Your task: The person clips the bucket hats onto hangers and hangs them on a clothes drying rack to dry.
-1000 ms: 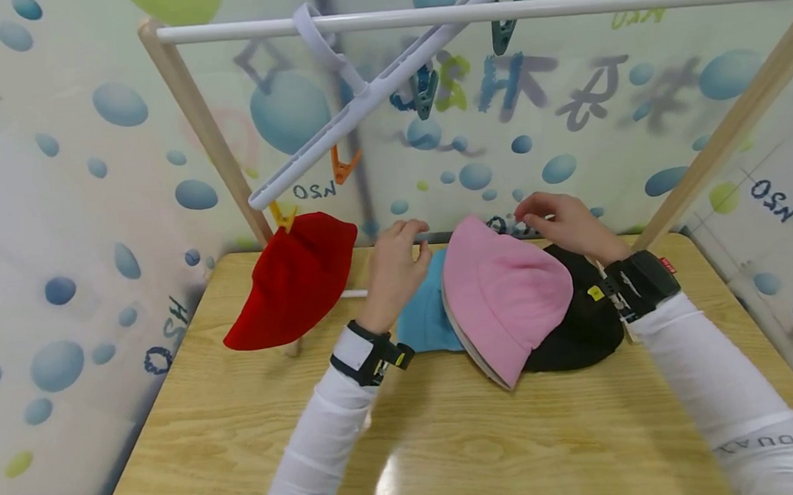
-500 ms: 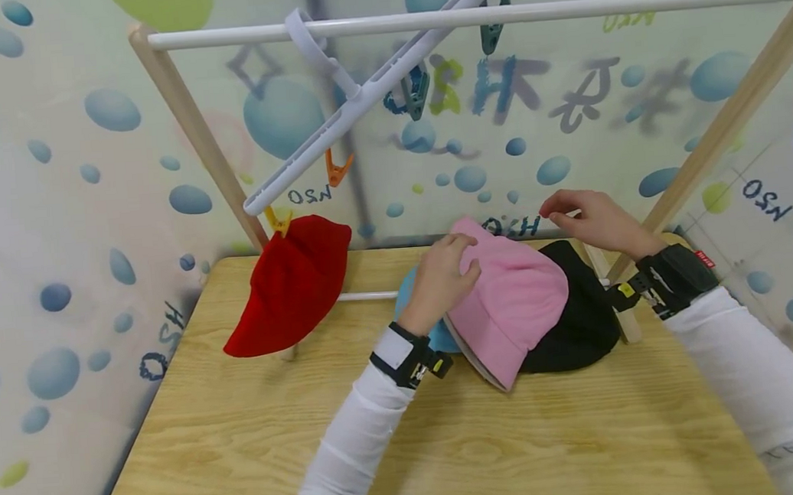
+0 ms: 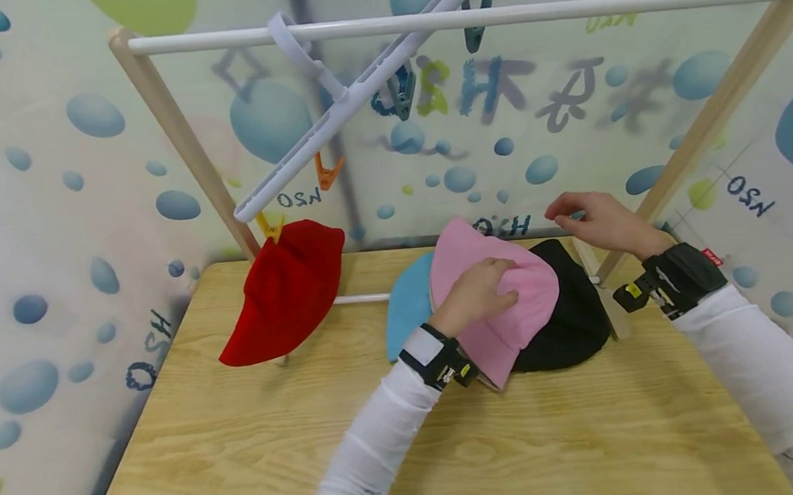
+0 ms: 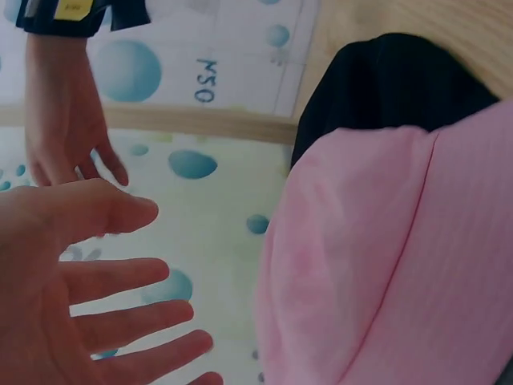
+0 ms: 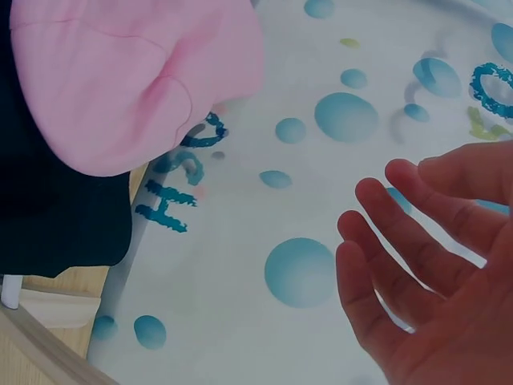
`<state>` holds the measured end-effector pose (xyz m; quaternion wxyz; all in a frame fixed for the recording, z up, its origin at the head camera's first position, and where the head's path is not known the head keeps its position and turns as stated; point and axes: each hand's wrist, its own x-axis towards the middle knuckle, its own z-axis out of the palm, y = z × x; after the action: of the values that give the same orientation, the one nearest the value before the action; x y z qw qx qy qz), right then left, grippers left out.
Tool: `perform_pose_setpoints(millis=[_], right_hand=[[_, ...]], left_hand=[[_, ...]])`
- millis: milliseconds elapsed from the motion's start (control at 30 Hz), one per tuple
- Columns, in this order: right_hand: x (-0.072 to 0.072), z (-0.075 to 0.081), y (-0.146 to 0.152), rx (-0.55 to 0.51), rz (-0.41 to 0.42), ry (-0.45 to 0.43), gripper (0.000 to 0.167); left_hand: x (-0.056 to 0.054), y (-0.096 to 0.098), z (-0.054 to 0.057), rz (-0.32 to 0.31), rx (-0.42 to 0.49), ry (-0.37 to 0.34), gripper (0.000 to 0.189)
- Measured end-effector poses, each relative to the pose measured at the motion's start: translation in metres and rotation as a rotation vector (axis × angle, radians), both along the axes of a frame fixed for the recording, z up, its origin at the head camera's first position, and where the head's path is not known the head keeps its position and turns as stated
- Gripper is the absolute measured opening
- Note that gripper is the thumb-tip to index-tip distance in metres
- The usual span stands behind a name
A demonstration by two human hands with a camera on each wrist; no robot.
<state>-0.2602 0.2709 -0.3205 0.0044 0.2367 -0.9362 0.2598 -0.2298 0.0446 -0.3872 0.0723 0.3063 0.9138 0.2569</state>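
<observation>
A pink bucket hat (image 3: 533,280) lies on top of a black hat (image 3: 577,319) and a blue hat (image 3: 407,304) on the table. My left hand (image 3: 479,294) hovers over the pink hat with nothing in its grasp; in the left wrist view its fingers (image 4: 132,317) are spread, apart from the fabric. Behind the black hat, my right hand (image 3: 602,221) is raised in the air, fingers loosely bent and holding nothing. At the left, a red bucket hat (image 3: 286,297) hangs from a yellow clip (image 3: 271,227) at the low end of a tilted white hanger (image 3: 358,97).
The hanger hooks over a white rail (image 3: 559,10) between wooden posts (image 3: 182,140). An orange clip (image 3: 328,173) and two dark green clips (image 3: 403,94) hang along it. A lower white bar (image 3: 362,299) runs behind the hats, above the wooden table (image 3: 245,457).
My left hand has moved right, from beside the blue hat to over the pink hat. My right hand has drawn away to the right. The hats look unmoved.
</observation>
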Motion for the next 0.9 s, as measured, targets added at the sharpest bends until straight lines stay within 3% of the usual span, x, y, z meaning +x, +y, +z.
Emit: perform_pose_setpoints(millis=[167, 300, 533, 767, 900], right_hand=[[0.0, -0.003, 0.002, 0.007, 0.023, 0.0, 0.018], [0.0, -0.004, 0.003, 0.008, 0.027, -0.004, 0.018], [0.001, -0.007, 0.003, 0.011, 0.002, -0.049, 0.021], [0.0, -0.009, 0.003, 0.012, 0.009, -0.051, 0.019], [0.0, -0.009, 0.002, 0.01, 0.014, -0.058, 0.019]], left_hand=[[0.006, 0.025, -0.013, -0.105, -0.123, 0.024, 0.048], [0.015, 0.042, -0.024, -0.128, -0.205, -0.007, 0.049], [0.03, 0.058, -0.034, -0.052, -0.369, -0.055, 0.06], [0.036, 0.059, -0.034, 0.029, -0.371, -0.118, 0.059], [0.035, 0.06, -0.035, 0.106, -0.38, -0.161, 0.06]])
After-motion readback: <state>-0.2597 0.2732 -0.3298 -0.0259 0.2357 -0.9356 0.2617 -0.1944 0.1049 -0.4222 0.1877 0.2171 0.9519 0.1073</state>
